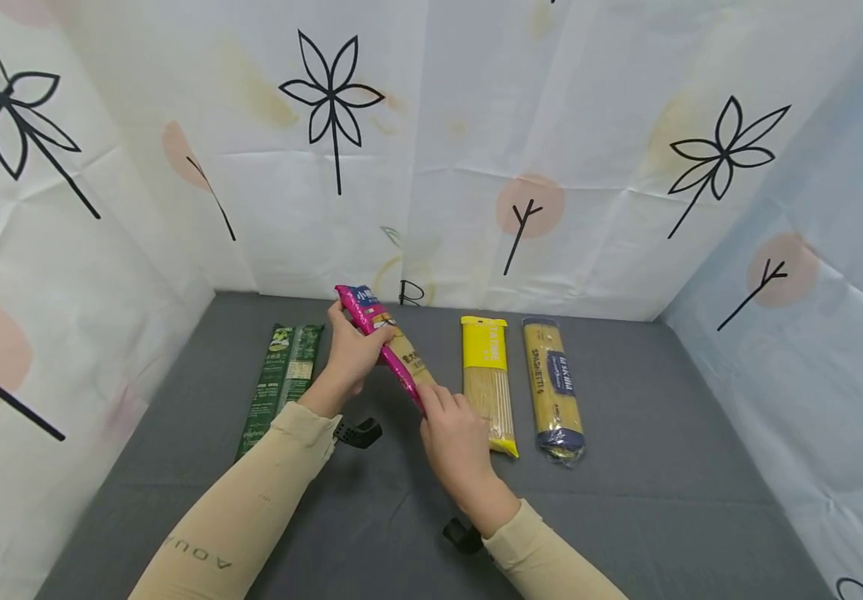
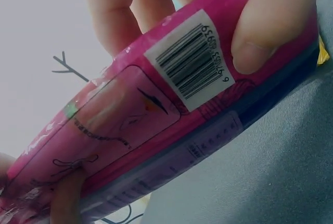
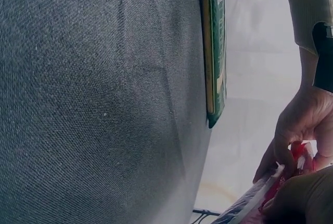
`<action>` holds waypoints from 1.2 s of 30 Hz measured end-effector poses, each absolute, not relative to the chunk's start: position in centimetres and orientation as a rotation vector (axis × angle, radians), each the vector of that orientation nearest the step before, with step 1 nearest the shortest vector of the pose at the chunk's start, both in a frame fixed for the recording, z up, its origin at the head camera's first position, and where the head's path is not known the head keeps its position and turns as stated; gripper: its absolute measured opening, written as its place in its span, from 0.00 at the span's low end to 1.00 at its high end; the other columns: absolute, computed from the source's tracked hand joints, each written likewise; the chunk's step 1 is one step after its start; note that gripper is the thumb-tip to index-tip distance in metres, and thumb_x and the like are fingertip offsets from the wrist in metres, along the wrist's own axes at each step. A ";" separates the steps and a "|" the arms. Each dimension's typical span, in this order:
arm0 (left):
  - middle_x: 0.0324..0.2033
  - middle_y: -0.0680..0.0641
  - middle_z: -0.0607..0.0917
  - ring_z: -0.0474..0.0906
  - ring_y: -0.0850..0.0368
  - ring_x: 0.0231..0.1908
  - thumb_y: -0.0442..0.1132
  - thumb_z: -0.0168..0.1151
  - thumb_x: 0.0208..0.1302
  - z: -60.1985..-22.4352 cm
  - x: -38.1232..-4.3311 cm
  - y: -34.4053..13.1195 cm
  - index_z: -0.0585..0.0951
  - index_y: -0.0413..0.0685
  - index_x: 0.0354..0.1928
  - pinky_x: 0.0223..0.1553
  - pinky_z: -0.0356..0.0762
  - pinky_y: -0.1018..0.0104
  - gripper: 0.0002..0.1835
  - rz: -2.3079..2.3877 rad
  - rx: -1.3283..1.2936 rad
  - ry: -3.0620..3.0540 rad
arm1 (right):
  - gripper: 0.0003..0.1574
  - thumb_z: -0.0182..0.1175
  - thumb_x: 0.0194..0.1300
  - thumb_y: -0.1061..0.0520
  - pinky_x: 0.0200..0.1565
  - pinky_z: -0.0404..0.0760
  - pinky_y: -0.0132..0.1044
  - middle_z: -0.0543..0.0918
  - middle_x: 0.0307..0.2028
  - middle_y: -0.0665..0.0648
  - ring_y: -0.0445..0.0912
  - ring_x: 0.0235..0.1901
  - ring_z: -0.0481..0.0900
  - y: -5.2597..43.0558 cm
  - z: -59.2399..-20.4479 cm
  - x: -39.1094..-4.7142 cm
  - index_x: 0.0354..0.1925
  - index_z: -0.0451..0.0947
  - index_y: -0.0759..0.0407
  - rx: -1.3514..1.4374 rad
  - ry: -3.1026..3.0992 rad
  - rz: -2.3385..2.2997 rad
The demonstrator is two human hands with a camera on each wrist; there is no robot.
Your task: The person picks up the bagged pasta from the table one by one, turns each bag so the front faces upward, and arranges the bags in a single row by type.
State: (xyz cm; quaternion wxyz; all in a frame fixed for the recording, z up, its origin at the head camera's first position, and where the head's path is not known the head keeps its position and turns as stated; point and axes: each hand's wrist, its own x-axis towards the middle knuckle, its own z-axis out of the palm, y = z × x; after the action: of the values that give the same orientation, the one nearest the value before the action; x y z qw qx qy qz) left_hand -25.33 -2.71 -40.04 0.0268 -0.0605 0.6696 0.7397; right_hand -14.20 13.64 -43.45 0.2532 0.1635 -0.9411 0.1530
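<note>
Head view: pink packet [image 1: 406, 352] tilted above grey table [image 1: 664, 450]; left hand [image 1: 349, 354] grips upper end, right hand [image 1: 459, 446] holds lower end. Green packet [image 1: 274, 379] left; yellow packet [image 1: 486, 383], spaghetti packet [image 1: 554, 387] right. Left wrist: left hand clasps pink packet beside barcode label [image 2: 190, 60]. Right wrist: pink packet lower right, partly hidden.

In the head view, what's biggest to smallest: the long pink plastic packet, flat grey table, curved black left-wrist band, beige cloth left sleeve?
1. Grey table
2. Beige sleeve
3. Pink packet, partly covered
4. Black band
</note>
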 end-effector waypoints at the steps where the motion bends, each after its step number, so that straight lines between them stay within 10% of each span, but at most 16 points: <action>1: 0.59 0.35 0.63 0.78 0.41 0.49 0.35 0.66 0.62 -40.0 -25.3 -2.7 0.38 0.64 0.71 0.38 0.83 0.56 0.51 2.294 -0.186 2.063 | 0.28 0.70 0.55 0.56 0.36 0.83 0.40 0.82 0.47 0.52 0.47 0.35 0.79 13.6 -43.5 -14.2 0.55 0.75 0.51 0.449 -2.554 0.431; 18: 0.58 0.36 0.69 0.78 0.40 0.50 0.35 0.63 0.65 -40.2 -25.6 -4.2 0.41 0.65 0.73 0.41 0.82 0.52 0.48 2.325 0.038 1.994 | 0.33 0.56 0.65 0.33 0.44 0.80 0.36 0.75 0.50 0.50 0.41 0.45 0.73 15.6 -43.9 -14.7 0.59 0.73 0.52 0.481 -2.711 1.024; 36: 0.56 0.37 0.77 0.80 0.43 0.48 0.41 0.59 0.69 -39.7 -25.0 -4.7 0.53 0.55 0.74 0.44 0.80 0.49 0.36 2.104 0.345 1.940 | 0.28 0.49 0.76 0.52 0.51 0.77 0.46 0.77 0.57 0.64 0.49 0.49 0.78 16.7 -44.2 -14.9 0.66 0.60 0.64 0.351 -2.630 2.250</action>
State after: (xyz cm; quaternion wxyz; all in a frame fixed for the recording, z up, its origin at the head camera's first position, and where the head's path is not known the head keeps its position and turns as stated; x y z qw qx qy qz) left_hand -25.03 -4.71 -39.70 0.1292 0.1185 0.6675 0.7237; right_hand -14.90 16.68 -44.18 -0.1677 0.0994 -0.7453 0.6375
